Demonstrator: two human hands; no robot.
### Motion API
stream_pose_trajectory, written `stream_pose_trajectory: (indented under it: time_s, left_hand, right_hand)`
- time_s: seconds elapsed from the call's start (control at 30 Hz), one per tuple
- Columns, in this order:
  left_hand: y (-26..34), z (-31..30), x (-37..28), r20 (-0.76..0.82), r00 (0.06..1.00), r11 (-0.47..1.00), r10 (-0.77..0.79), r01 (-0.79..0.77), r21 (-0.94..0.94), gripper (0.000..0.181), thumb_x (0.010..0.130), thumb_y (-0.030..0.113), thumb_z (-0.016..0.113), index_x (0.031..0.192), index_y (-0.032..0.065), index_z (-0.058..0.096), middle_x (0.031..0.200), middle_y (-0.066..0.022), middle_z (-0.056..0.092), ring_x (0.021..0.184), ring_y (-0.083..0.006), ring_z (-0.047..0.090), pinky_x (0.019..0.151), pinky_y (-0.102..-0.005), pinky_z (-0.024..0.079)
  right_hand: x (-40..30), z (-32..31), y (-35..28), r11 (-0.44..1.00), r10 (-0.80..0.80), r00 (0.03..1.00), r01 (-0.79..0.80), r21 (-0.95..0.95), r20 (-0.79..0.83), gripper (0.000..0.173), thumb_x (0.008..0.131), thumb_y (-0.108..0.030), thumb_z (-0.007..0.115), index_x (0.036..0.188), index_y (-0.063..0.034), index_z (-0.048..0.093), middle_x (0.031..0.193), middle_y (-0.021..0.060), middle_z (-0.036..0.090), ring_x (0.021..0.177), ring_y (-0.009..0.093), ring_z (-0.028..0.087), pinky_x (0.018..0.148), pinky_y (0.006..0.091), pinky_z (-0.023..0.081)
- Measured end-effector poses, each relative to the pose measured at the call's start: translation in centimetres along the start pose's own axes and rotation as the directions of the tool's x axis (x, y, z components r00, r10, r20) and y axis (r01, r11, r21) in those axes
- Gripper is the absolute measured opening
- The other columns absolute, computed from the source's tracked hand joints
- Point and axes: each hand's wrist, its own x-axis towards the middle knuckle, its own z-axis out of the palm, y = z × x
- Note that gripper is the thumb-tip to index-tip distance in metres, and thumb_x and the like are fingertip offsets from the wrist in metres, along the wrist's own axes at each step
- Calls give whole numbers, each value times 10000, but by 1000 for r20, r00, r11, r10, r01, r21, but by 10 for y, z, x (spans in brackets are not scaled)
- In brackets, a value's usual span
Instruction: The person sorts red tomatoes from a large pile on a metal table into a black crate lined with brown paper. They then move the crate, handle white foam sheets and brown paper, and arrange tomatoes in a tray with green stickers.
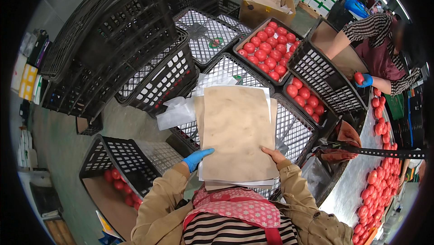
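Observation:
A stack of brown and white paper sheets (239, 133) lies flat before me, spanning the tops of black plastic crates. My left hand (198, 158), in a blue glove, grips the left edge of the stack with the thumb on top. At the right edge, my bare right hand (274, 154) holds it in the same way; the fingers of both hands are hidden beneath. Thin white translucent sheets (178, 112) stick out to the left of the stack. Under it shows a crate with a white grid-like top (295, 129).
Crates of tomatoes (268, 50) stand ahead to the right, beside a co-worker (379, 48) holding a tomato over a tilted crate (327, 75). Tall black crates (112, 41) rise at left. A tomato crate (118, 163) sits lower left. Many tomatoes (379, 177) lie on a metal table at right.

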Motion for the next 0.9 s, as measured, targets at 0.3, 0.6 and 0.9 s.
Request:
stream_pose_trajectory:
  time_s: [0.3, 0.6, 0.9]
  left_hand:
    - [-40, 56, 1, -224, 889, 910, 400, -415, -22, 349, 806, -24, 607, 1152, -2, 566, 1026, -92, 634, 911, -200, 604, 804, -326, 499]
    - [-63, 156, 6, -113, 684, 600, 720, -532, 597, 917, 840, 234, 639, 1446, -41, 7, 1361, -263, 365, 1216, -330, 428, 1001, -381, 370]
    - [-40, 85, 27, -240, 811, 776, 534, -356, 521, 923, 690, 324, 807, 1334, -117, 313, 1165, -217, 585, 1030, -283, 592, 887, -350, 483]
  right_hand:
    - [-10, 3, 18, 946, -325, 941, 325, -23, -90, 377, 775, -24, 692, 1131, 18, 573, 1086, 99, 628, 927, 208, 609, 783, 343, 510]
    - [-57, 89, 66, 317, -596, 801, 295, -901, 53, 189, 776, -120, 543, 927, -45, 628, 863, 212, 650, 790, 389, 633, 684, 452, 509]
    - [-77, 105, 47, 238, -537, 790, 479, -845, 297, 475, 865, -333, 576, 1233, -37, 527, 892, 223, 658, 784, 391, 639, 707, 450, 518]
